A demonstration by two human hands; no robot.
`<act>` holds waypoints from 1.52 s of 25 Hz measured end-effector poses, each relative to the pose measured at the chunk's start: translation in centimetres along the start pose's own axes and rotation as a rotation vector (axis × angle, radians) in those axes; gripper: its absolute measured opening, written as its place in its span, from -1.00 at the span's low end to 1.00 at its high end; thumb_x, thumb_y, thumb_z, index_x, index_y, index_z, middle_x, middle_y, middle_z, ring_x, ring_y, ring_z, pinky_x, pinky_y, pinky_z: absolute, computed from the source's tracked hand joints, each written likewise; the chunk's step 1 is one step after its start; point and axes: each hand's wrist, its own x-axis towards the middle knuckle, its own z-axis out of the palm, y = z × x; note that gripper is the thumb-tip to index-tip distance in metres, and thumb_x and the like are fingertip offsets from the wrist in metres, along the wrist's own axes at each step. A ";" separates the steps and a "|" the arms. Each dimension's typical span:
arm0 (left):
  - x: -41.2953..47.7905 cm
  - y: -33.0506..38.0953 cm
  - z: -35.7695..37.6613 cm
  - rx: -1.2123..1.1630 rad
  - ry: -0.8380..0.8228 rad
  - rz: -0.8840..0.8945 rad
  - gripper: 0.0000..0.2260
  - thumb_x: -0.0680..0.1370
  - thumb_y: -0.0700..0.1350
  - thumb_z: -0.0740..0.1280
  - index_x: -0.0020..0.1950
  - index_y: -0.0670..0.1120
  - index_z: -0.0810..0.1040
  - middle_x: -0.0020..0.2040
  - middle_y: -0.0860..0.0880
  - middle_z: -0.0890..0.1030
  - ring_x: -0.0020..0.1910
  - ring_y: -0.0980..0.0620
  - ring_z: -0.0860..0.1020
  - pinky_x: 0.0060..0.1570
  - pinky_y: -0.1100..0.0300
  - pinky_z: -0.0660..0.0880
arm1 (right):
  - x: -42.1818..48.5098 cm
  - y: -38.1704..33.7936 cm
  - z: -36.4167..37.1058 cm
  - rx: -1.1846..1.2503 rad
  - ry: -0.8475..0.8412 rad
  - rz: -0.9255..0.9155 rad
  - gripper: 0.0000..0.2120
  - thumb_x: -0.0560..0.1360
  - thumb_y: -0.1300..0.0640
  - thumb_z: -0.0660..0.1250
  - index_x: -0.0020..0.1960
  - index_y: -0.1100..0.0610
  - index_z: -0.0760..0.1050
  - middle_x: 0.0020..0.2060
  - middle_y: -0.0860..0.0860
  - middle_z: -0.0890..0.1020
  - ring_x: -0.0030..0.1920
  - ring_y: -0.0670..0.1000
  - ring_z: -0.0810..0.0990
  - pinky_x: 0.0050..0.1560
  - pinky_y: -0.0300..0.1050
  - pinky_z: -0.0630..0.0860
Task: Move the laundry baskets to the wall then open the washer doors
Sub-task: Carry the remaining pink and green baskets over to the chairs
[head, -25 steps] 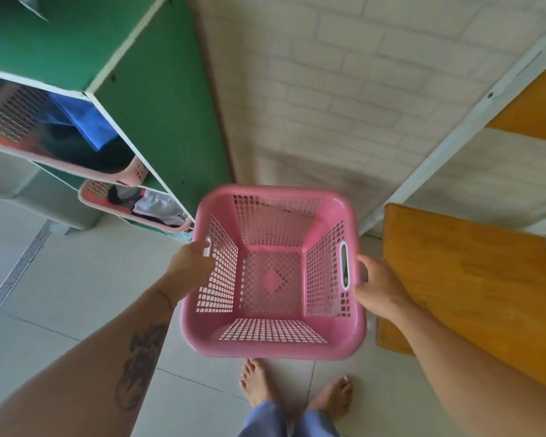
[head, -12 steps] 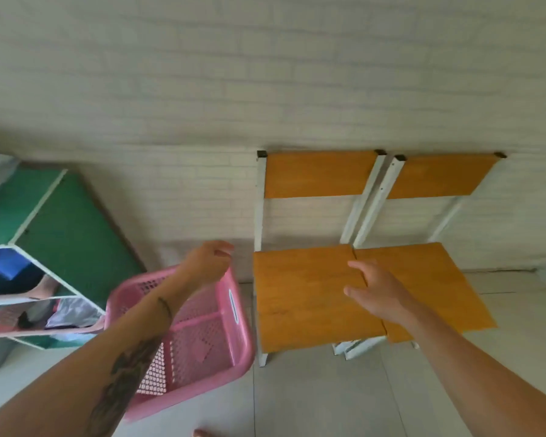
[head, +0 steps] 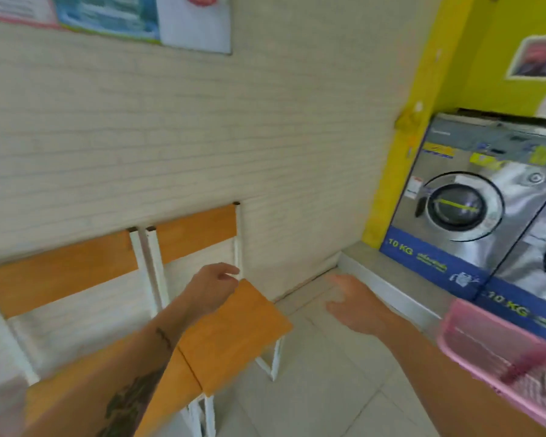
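Hands: both empty. Left hand (head: 213, 287) hangs over the chairs, fingers loosely curled. Right hand (head: 355, 305) is spread flat over bare floor, holding nothing.
Wall: pale brick wall (head: 202, 137) fills the left and centre; posters high up. A yellow pillar (head: 401, 146) ends it at the right.
Washers: two in view at right, on a raised step (head: 388, 287). Near washer (head: 473, 203) has its round door shut, handle on the door's left edge. Second one is cut off by the frame edge.
Chairs: two wooden chairs (head: 227, 329) side by side, backs against the wall; seat corner juts toward the walkway.
Basket: pink basket (head: 498, 357) low right, in front of the washers, blurred. Whether it sits on the floor I cannot tell.
Step in hand, my reading: fetch this basket to the wall before touching the doors.
Doing it well: grip both side rims, lift level.
Open room: tiled floor (head: 322, 389) between chairs and step looks free. Mind the seat corner and the step's edge.
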 end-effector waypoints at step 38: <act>38.4 26.1 91.8 1.132 -0.500 0.493 -0.48 0.44 0.12 0.23 0.36 -0.01 0.32 0.30 -0.07 0.41 0.22 -0.11 0.44 0.12 -0.03 0.42 | 9.8 84.2 -35.4 0.032 0.022 0.939 -0.63 0.41 0.19 0.32 0.22 0.13 0.52 0.17 0.13 0.59 0.17 0.14 0.53 0.20 -0.06 0.45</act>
